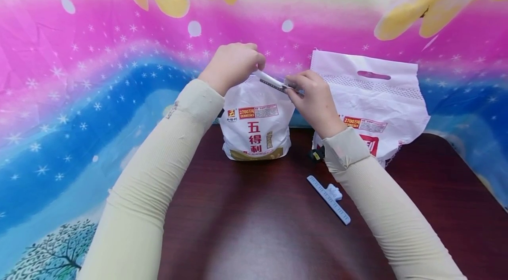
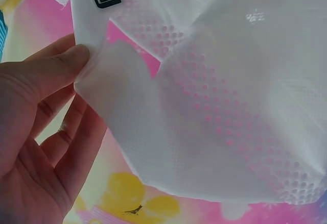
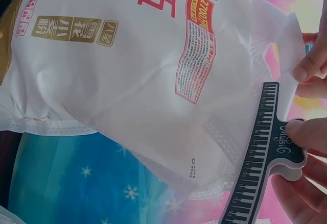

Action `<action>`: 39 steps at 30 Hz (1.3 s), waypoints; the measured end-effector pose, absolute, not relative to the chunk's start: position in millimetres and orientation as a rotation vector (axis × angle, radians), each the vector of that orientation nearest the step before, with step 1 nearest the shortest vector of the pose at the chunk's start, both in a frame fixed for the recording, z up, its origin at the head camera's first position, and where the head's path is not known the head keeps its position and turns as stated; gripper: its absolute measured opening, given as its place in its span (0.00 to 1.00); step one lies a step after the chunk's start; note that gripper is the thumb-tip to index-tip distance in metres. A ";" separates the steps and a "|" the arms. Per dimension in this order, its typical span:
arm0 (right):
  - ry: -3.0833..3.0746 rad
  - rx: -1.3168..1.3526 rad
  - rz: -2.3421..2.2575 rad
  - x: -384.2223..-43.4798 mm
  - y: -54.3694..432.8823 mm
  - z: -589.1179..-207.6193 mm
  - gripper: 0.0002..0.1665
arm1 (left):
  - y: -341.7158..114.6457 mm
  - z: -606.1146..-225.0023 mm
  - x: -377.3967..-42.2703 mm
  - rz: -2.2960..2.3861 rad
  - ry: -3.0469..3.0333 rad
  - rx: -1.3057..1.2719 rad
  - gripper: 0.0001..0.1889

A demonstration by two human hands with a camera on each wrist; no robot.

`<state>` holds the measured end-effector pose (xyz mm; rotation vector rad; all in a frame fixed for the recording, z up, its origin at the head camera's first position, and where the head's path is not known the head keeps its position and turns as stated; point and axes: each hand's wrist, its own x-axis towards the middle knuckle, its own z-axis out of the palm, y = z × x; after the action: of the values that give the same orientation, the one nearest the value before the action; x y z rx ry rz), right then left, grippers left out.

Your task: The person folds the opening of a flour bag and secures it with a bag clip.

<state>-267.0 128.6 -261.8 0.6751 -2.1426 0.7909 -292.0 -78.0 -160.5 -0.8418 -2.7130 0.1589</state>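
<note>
A white woven flour bag [image 1: 258, 121] with red lettering stands upright on the table. My left hand [image 1: 234, 64] pinches its top edge between thumb and fingers; in the left wrist view the white bag top [image 2: 148, 127] spreads out beside that hand [image 2: 46, 112]. My right hand [image 1: 317, 103] grips the handle of a black clip [image 3: 260, 142] printed with piano keys. The long jaw of the clip lies across the upper part of the bag, below its handle slot. Whether the clip bites the bag there, I cannot tell.
A second white bag [image 1: 367, 90] with a handle slot stands to the right, behind my right forearm. A light blue ruler-like clip [image 1: 329, 199] lies on the dark wooden table [image 1: 254, 227]. A small black object [image 1: 316, 154] sits near the second bag. A colourful cloth [image 1: 139, 50] hangs behind.
</note>
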 end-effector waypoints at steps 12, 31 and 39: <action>-2.155 0.634 0.805 -263.6 135.8 -261.9 0.15 | -78.6 -162.5 -291.4 0.147 -2.712 -0.825 0.13; -2.224 0.543 0.742 -242.4 170.8 -265.1 0.15 | -86.4 -168.7 -289.4 0.160 -2.688 -0.847 0.14; -2.264 0.493 0.710 -231.1 186.3 -269.2 0.17 | -89.3 -170.7 -287.5 0.184 -2.669 -0.890 0.14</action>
<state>-231.1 186.3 -269.2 0.4927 -2.2638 0.7100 -287.5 -89.3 -170.7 -0.8899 -2.6693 0.1844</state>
